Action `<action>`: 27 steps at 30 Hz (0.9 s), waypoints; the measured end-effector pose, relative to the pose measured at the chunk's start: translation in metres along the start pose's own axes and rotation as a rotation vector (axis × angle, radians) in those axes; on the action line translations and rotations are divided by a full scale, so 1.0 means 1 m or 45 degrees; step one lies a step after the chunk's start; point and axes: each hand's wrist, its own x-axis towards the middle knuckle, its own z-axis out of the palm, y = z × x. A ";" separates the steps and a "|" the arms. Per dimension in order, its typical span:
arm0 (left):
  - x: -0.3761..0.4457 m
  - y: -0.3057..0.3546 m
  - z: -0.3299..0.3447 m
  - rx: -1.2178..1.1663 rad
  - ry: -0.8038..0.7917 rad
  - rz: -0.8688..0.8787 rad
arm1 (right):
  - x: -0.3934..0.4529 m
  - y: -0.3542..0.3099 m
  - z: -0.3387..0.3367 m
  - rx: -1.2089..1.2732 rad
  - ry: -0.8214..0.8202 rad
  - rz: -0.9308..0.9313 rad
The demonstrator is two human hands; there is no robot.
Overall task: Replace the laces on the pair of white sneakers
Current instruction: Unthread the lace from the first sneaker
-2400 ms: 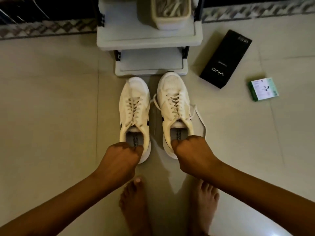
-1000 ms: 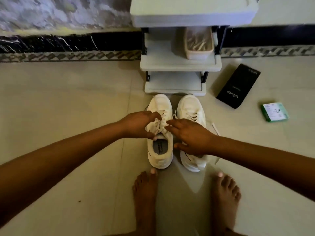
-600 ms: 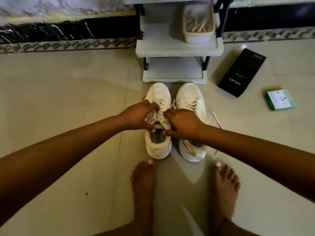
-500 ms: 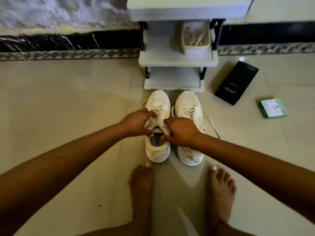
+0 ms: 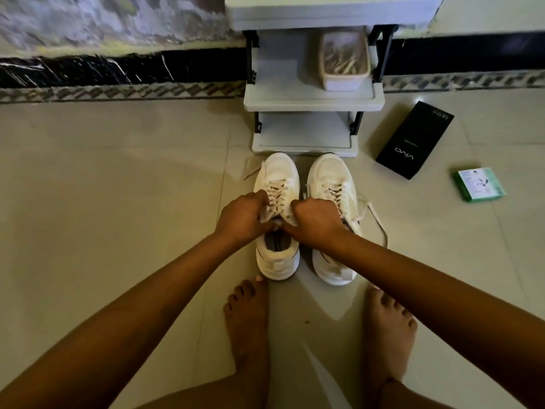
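Two hands have come off the sneakers' heels, where they gripped one shoe each a couple of seconds back, and both now work the top of the left sneaker (image 5: 276, 214), which sits on the floor (image 5: 118, 202) just in front of the bare feet. The left hand (image 5: 241, 219) has its fingers curled in at the outer edge of the lacing, pinching the lace (image 5: 275, 191) near the top eyelets. The right hand (image 5: 315, 219) curls against the inner edge of the same lacing; whether it holds lace or tongue I cannot tell. This looks like the start of unthreading, with the old laces not yet out. The right sneaker (image 5: 331, 184) stands beside it, still laced, its ends trailing. Beyond, the shelf rack (image 5: 312, 98) carries a tub (image 5: 345, 81) of pale strands, possibly spare laces. Further right lie a black box (image 5: 414, 140) and a green packet (image 5: 479, 184), both closed.
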 end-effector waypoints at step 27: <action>-0.015 0.015 0.004 0.503 0.456 0.436 | -0.009 0.002 0.038 0.011 0.116 -0.110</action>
